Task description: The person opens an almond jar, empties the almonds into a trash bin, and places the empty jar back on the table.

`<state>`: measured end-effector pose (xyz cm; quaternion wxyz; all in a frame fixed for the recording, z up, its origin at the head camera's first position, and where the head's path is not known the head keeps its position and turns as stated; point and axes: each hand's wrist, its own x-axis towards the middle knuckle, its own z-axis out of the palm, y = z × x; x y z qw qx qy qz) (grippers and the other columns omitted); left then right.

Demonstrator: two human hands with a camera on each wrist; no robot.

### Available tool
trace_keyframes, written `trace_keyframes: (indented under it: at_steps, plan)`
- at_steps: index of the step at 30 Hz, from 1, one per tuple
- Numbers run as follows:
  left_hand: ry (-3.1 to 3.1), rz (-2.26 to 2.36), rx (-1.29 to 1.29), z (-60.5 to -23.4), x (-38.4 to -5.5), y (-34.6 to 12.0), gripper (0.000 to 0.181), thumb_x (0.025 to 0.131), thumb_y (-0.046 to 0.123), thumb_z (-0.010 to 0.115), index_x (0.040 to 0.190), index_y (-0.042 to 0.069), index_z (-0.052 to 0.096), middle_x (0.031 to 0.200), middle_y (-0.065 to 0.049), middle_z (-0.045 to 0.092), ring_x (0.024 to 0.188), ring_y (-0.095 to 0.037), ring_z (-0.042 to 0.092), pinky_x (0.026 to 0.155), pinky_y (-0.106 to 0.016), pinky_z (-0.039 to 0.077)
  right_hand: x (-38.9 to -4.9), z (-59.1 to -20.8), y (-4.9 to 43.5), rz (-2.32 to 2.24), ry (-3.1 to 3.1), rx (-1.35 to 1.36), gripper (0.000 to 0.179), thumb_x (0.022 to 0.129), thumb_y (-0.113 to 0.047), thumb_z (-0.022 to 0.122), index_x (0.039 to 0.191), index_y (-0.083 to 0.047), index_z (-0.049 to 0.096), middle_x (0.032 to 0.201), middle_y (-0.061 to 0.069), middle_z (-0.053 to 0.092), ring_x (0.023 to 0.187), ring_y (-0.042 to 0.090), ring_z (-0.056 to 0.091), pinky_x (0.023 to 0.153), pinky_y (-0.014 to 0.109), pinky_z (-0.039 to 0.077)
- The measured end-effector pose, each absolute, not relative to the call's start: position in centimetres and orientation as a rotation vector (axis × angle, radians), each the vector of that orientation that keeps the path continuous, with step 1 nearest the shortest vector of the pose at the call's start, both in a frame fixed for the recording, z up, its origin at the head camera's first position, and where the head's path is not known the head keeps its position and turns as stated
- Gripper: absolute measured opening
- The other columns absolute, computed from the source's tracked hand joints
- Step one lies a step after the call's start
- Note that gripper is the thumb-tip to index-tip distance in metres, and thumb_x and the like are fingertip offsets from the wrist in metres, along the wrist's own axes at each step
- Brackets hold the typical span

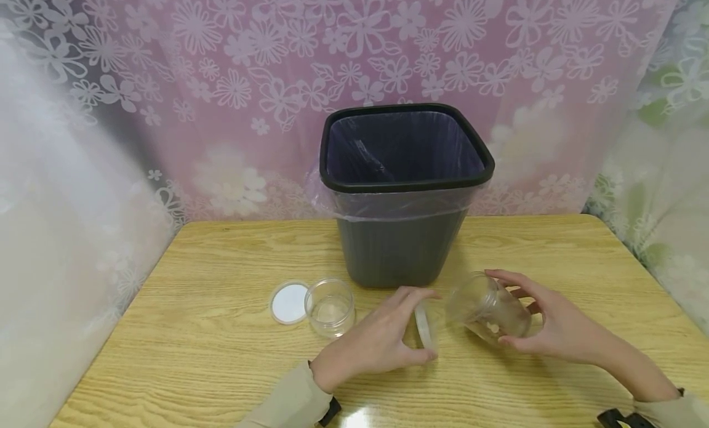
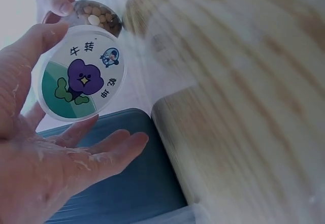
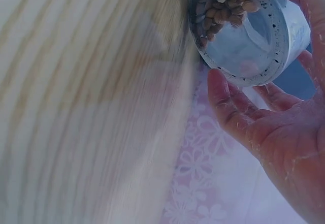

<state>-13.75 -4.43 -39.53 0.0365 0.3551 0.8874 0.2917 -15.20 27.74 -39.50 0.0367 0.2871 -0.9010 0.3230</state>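
My left hand (image 1: 376, 339) holds a round lid (image 1: 423, 327) on edge between thumb and fingers. A label with a purple cartoon figure covers its face in the left wrist view. To its right, my right hand (image 1: 565, 329) grips a clear jar (image 1: 487, 311), tilted with its mouth toward the lid, which stands apart from it. Small brown bean-like pieces (image 3: 221, 16) and a pale one lie inside the jar in the right wrist view. Left of my left hand stands another clear jar (image 1: 330, 308), upright, beside a white-faced lid (image 1: 290, 303) lying flat.
A dark bin (image 1: 396, 249) with a black rim and clear liner stands behind the hands. The wooden table (image 1: 221, 354) carries everything. A pink flowered curtain (image 1: 249, 126) hangs behind, with pale sheets at both sides.
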Motion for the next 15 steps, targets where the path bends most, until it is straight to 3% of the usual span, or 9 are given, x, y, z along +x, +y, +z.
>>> trace_keyframes:
  at_steps: [8, 15]
  plan:
    - [2.836, 0.587, 1.107, -39.76, -13.56, -4.39, 0.070, 0.090, 0.042, 0.077, 0.151, 0.031, 0.043, 0.159, -0.004, 0.042, 0.144, -0.036, 0.046, 0.105, -0.060, 0.050, -15.02, -39.57, 28.60, 0.958, -2.788, 0.828, 0.101, 0.071, -0.024, 0.095, 0.156, -0.024, 0.041, 0.144, -0.022, 0.049, 0.111, -0.007, 0.051, 0.072, 0.024, 0.054]
    - [2.980, 0.328, 1.142, -39.75, -12.87, -4.32, 0.068, 0.088, 0.040, 0.077, 0.149, 0.034, 0.046, 0.157, -0.003, 0.045, 0.143, -0.041, 0.047, 0.100, -0.061, 0.053, -14.96, -39.48, 28.72, 0.957, -2.815, 0.774, 0.102, 0.071, -0.024, 0.095, 0.157, -0.026, 0.040, 0.141, -0.031, 0.044, 0.110, -0.009, 0.050, 0.071, 0.024, 0.055]
